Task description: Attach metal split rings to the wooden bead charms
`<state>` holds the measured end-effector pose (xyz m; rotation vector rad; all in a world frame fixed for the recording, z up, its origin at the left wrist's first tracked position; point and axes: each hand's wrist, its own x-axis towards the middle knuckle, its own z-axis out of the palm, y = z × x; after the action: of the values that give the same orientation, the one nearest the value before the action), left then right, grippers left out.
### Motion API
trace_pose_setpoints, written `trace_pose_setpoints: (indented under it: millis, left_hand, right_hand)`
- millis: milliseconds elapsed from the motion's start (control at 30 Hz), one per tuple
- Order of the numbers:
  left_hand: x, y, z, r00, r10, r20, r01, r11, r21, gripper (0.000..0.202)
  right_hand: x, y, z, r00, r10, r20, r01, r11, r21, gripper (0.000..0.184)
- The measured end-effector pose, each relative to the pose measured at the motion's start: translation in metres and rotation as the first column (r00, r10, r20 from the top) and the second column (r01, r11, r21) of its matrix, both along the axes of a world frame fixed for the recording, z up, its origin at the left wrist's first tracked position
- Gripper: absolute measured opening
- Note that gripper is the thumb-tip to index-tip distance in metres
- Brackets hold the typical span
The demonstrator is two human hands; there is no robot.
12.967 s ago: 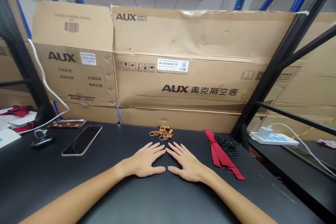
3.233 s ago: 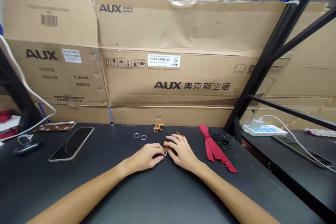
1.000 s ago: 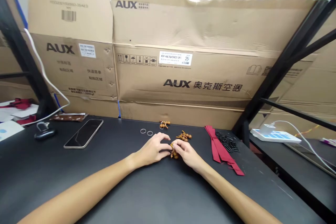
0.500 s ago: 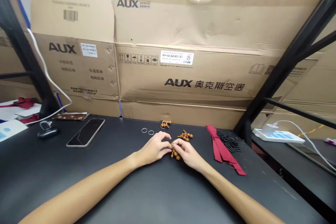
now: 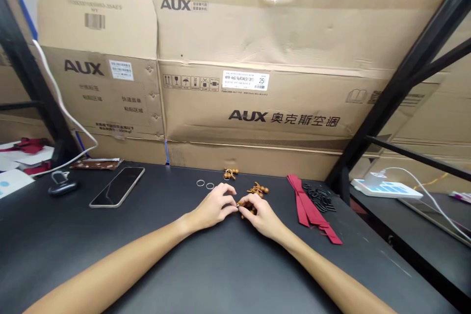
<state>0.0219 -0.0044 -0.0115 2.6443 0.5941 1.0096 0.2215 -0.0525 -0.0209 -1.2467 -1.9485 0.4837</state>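
Your L hand [image 5: 213, 208] & R hand [image 5: 260, 216] both pinch the small wooden gourd charm [image 5: 244, 211], fingertips clamped. Light, hard, slippery: hold at its narrow waist.

Left hand [image 5: 212, 208] had room leftward over the worktop [image 5: 154, 255] up to the phone [image 5: 117, 187]; right hand [image 5: 263, 216] had red ribbon [image 5: 308, 208] near, beads [image 5: 258, 190] just ahead, cardboard boxes [image 5: 246, 108] beyond.

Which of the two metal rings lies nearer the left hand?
The ring on the right, just above the left hand; the other ring lies further left.
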Motion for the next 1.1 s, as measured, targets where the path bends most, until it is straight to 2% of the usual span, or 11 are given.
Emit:
trace_pose_setpoints:
  millis: [167, 333, 567, 767, 1100]
  left_hand:
    - [-0.0001, -0.0003, 0.0016, 1.0, -0.01, -0.008, 0.01, 1.0, -0.011, 0.012]
    - [0.0009, 0.0008, 0.0002, 1.0, -0.003, -0.005, 0.003, 1.0, -0.004, 0.013]
    - [0.0014, 0.0013, -0.0006, 1.0, 0.009, -0.006, -0.009, 1.0, 0.002, 0.011]
    - [0.0013, -0.0002, 0.0022, 0.999, 0.043, -0.004, -0.043, 0.999, 0.017, 0.012]
    - [0.0008, -0.0015, 0.0003, 0.99, 0.105, -0.093, -0.089, 0.983, 0.161, 0.013]
  right_hand:
    - [0.0015, 0.0031, -0.0015, 0.997, -0.007, 0.073, -0.001, 0.995, 0.099, 0.01]
    - [0.0028, 0.0052, -0.0056, 0.996, -0.002, 0.09, -0.01, 0.991, 0.131, 0.012]
    - [0.0005, 0.0036, -0.0042, 0.992, -0.019, 0.123, 0.002, 0.991, 0.137, 0.012]
    - [0.0035, 0.0029, -0.0008, 0.998, 0.029, 0.056, -0.034, 0.996, 0.086, 0.012]
    - [0.0055, 0.002, 0.0011, 0.994, 0.108, 0.03, -0.109, 0.993, 0.038, 0.019]
